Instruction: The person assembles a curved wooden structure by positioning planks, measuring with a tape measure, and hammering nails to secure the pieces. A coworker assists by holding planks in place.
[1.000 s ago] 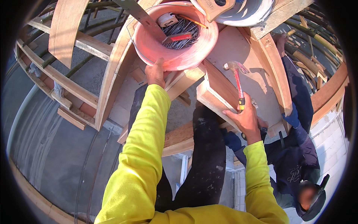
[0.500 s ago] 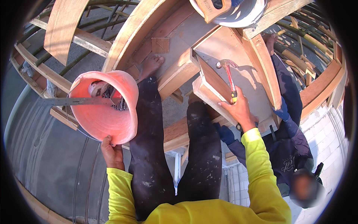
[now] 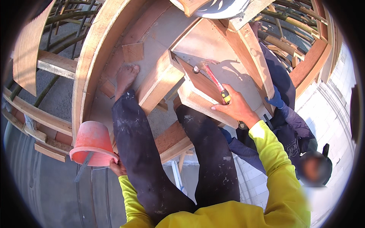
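Hammer in the right hand, bucket in the left, on curved timber formwork.

The right hand (image 3: 236, 108) was closed on a red-handled hammer (image 3: 211, 77), its head resting at 11 o'clock from the hand, on a wooden block (image 3: 201, 95). The left hand (image 3: 117, 167) gripped the rim of a pink bucket (image 3: 92, 142), hung at 8 o'clock off the formwork edge (image 3: 89, 64). No nail showed under the head; striking looked not yet begun.

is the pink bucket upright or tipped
Upright: the bucket hangs at the left hand, its rim toward the camera and a flat tool sticking out.
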Tool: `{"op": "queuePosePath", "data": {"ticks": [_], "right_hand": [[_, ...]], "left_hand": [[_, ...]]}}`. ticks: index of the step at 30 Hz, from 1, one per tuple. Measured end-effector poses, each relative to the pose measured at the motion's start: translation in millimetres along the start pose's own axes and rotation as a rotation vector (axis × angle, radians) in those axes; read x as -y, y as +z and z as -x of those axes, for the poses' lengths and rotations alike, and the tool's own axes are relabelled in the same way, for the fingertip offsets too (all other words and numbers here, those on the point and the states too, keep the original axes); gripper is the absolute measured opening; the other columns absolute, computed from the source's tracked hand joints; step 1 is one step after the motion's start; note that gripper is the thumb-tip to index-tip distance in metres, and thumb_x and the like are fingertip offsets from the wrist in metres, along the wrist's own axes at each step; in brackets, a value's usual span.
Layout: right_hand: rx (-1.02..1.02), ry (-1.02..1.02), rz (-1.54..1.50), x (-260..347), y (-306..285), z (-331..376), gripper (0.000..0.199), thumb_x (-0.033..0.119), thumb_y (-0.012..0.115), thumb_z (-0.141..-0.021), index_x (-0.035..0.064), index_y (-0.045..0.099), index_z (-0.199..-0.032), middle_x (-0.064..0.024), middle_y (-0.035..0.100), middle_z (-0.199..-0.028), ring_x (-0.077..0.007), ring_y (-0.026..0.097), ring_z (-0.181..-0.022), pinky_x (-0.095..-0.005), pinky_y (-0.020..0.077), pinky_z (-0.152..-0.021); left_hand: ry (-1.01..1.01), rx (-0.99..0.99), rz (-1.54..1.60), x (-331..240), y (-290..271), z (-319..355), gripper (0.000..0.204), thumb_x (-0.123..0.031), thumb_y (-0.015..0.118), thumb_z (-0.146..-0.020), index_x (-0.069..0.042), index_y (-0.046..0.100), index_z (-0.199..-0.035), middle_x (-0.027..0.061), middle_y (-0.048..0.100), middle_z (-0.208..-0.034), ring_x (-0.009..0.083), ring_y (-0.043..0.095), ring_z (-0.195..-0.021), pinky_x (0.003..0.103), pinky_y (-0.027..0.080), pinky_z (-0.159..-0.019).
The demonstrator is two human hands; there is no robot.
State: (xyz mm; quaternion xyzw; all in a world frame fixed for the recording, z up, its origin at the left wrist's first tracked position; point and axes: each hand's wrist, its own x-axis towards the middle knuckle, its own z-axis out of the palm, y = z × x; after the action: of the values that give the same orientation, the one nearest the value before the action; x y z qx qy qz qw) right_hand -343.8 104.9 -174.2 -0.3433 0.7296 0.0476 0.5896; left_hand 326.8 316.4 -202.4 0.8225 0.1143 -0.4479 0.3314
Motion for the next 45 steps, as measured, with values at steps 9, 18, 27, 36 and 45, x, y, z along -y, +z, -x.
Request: {"op": "queuePosePath", "data": {"ticks": [9,18,27,36,45], "right_hand": [[-0.040,-0.063,-0.018,-3.6,2.2,-1.5,0.082,0.031,0.091,-0.076,0.0028,0.049,-0.140,-0.0128,0.062,-0.093,-0.0217,0.059,-0.080,-0.0370,0.0507,-0.075],[0.046,-0.095,-0.143,-8.1,-10.7,-9.7,0.079,0.032,0.085,-0.083,0.0013,0.046,-0.145,-0.0252,0.065,-0.117,-0.0356,0.066,-0.102,-0.0424,0.0523,-0.088],[0.131,-0.048,-0.038,12.8,-19.2,-19.4,0.055,0.026,0.050,-0.102,-0.0067,0.042,-0.145,-0.0338,0.063,-0.120,-0.0484,0.063,-0.109,-0.0511,0.0473,-0.097],[-0.050,-0.521,0.214,12.1,5.2,-114.0,0.049,0.014,0.051,-0.100,-0.0029,0.045,-0.145,-0.0334,0.065,-0.114,-0.0506,0.062,-0.105,-0.0558,0.0489,-0.091],[0.154,-0.363,0.346,36.9,-1.5,-131.6,0.045,0.015,0.050,-0.101,-0.0037,0.045,-0.142,-0.0323,0.066,-0.105,-0.0509,0.063,-0.099,-0.0558,0.0498,-0.086]], "left_hand": [[-0.189,-0.136,-0.282,-31.2,103.4,47.5,0.036,-0.026,0.046,-0.097,0.000,0.066,-0.112,0.0147,0.072,-0.113,0.0277,0.069,-0.101,0.042,0.055,-0.094],[-0.067,0.207,-0.841,-19.4,-62.0,-113.7,0.058,-0.051,0.051,-0.103,0.000,0.062,-0.128,0.0110,0.072,-0.116,0.0269,0.069,-0.094,0.041,0.054,-0.090],[0.526,0.361,-0.733,-130.9,351.0,217.8,0.038,-0.017,0.056,-0.102,0.003,0.051,-0.134,0.0120,0.067,-0.110,0.0162,0.066,-0.094,0.026,0.053,-0.078],[0.097,0.329,-0.372,81.6,496.8,285.7,0.070,-0.012,0.081,-0.081,0.005,0.044,-0.139,0.0159,0.059,-0.129,0.0232,0.060,-0.115,0.036,0.047,-0.102],[0.327,0.116,-0.143,123.5,505.9,274.3,0.079,-0.006,0.086,-0.067,0.008,0.044,-0.133,0.0205,0.058,-0.125,0.0293,0.061,-0.114,0.041,0.049,-0.101]]}}
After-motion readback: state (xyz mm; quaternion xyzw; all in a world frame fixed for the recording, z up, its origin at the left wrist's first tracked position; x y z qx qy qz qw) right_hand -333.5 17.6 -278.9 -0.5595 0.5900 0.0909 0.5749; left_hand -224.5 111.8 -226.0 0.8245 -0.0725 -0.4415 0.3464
